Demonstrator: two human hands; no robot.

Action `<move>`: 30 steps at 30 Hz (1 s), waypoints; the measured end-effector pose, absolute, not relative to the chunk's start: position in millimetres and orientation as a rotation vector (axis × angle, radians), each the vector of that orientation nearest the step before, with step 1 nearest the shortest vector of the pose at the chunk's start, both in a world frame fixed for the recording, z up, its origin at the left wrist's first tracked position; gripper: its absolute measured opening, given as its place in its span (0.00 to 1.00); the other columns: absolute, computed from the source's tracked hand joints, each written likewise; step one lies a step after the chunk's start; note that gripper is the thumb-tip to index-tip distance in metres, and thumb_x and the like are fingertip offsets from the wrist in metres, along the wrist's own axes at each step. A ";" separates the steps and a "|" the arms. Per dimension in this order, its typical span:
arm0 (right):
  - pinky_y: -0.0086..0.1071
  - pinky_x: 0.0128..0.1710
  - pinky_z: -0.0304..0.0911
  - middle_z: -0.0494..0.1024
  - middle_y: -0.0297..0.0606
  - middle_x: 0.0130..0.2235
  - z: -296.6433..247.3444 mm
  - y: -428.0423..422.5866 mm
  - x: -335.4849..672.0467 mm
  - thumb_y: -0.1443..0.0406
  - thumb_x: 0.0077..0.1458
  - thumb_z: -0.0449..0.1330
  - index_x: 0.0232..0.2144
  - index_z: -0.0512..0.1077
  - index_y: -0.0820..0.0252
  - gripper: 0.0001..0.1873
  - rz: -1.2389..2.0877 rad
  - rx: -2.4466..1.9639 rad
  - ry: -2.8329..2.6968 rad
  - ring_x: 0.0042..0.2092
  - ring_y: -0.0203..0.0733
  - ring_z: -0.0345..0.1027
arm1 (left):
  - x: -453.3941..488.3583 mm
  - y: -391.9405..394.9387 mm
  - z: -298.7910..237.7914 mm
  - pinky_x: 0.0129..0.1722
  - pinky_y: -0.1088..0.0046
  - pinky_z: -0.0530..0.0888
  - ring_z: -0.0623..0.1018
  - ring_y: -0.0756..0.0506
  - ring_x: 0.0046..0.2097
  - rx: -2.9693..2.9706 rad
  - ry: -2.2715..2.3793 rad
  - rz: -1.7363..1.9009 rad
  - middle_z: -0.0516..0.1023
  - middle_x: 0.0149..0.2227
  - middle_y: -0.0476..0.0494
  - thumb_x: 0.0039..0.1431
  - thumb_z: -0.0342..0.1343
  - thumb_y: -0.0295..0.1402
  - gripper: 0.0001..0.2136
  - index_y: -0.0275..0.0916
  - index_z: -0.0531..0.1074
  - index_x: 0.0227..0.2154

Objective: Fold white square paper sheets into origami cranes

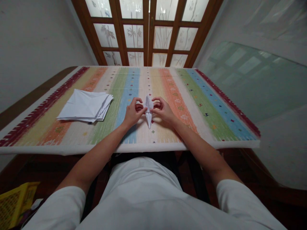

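Note:
Between my two hands is a piece of folded white paper (148, 116), narrow and pointed at its far and near ends. My left hand (134, 111) pinches its left side, the thumb on the paper near its middle. From the other side my right hand (163, 110) grips it the same way, with thumb and curled fingers. The lower point of the folded paper hangs just over the striped tablecloth (129, 127); whether it touches the cloth I cannot tell. Some of the fingertips are hidden behind the paper.
A stack of creased white paper sheets (83, 105) lies on the left of the table. Wooden doors with frosted panes (134, 35) stand beyond the far edge. A glass panel (259, 76) leans at the right wall. On the floor at lower left sits a yellow plastic crate (16, 201).

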State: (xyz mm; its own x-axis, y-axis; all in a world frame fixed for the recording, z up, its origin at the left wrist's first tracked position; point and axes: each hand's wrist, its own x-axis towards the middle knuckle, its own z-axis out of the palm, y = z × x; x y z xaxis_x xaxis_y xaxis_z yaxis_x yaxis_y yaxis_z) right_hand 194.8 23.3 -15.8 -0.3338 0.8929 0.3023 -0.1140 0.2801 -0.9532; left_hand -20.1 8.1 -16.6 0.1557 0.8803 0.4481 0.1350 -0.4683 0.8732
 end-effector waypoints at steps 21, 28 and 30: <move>0.42 0.52 0.74 0.79 0.41 0.47 -11.4 16.2 196.0 0.52 0.68 0.66 0.41 0.82 0.51 0.12 0.707 -0.688 -1.925 0.49 0.47 0.75 | -22.0 3.5 -10.1 0.39 0.71 0.82 0.85 0.43 0.46 1.962 0.989 1.221 0.86 0.49 0.35 0.72 0.60 0.56 0.23 0.39 0.83 0.46; 0.46 0.58 0.73 0.79 0.41 0.48 -13.3 20.1 201.8 0.73 0.58 0.63 0.49 0.84 0.49 0.20 0.466 -0.689 -2.098 0.52 0.50 0.74 | -24.2 8.6 -13.5 0.33 0.71 0.75 0.78 0.46 0.32 1.984 1.071 1.214 0.79 0.28 0.47 0.71 0.61 0.56 0.23 0.40 0.78 0.31; 0.46 0.58 0.73 0.78 0.42 0.49 -13.3 21.3 204.2 0.73 0.58 0.63 0.51 0.84 0.49 0.22 0.440 -0.687 -2.107 0.53 0.51 0.74 | -25.5 9.5 -13.3 0.34 0.71 0.75 0.77 0.46 0.33 1.982 1.057 1.218 0.78 0.29 0.47 0.73 0.58 0.53 0.22 0.41 0.78 0.31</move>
